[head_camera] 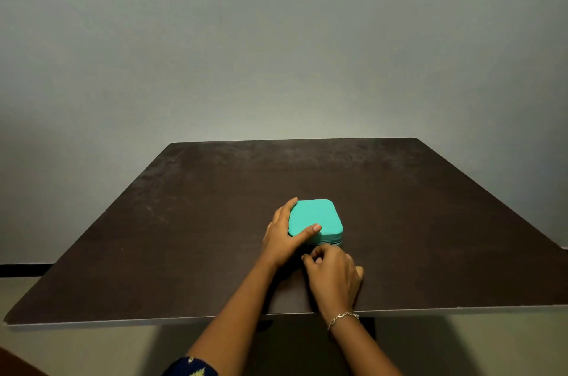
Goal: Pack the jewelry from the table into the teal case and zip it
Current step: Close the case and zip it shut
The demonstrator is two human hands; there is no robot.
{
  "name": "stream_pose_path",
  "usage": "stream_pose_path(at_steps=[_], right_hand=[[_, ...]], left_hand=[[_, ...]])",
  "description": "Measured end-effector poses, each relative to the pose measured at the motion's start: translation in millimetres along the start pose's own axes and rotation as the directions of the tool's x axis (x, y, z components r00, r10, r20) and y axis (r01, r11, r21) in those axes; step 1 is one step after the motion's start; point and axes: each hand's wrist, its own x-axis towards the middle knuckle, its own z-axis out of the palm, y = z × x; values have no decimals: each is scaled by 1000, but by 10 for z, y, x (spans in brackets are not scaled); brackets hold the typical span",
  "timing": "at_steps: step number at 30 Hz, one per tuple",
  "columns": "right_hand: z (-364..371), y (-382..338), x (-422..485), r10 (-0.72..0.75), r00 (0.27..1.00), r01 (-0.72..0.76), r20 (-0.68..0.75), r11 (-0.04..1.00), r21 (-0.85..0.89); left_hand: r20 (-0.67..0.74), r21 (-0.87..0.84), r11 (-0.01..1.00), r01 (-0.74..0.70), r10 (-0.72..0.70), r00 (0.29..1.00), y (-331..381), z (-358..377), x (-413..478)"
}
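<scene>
The teal case (319,217) lies closed and flat near the middle of the dark table (190,222). My left hand (284,237) holds it from the left, fingers along the left side and the thumb lying over the lid's near-left corner. My right hand (330,271) sits at the case's near edge with curled fingers, fingertips pinched together at the zip line; the zip pull itself is too small to make out. No loose jewelry shows on the table. A chain bracelet (342,318) is on my right wrist.
The table's near edge (123,322) runs just below my forearms. A plain grey wall (276,53) stands behind the far edge.
</scene>
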Motion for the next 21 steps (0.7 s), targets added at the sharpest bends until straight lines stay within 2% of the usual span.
stream_pose_path(at_steps=[6, 10, 15, 21], right_hand=[[10, -41, -16, 27, 1000, -26, -16, 999, 42], [-40, 18, -24, -22, 1000, 23, -13, 994, 105], [-145, 152, 19, -78, 996, 79, -38, 997, 25], [-295, 303, 113, -79, 994, 76, -82, 996, -42]], left_hand=[[33, -12, 1000, -13, 13, 999, 16, -26, -12], [5, -21, 1000, -18, 18, 1000, -26, -44, 8], [-4, -23, 1000, -21, 21, 1000, -35, -23, 9], [-21, -22, 999, -24, 24, 999, -46, -30, 8]])
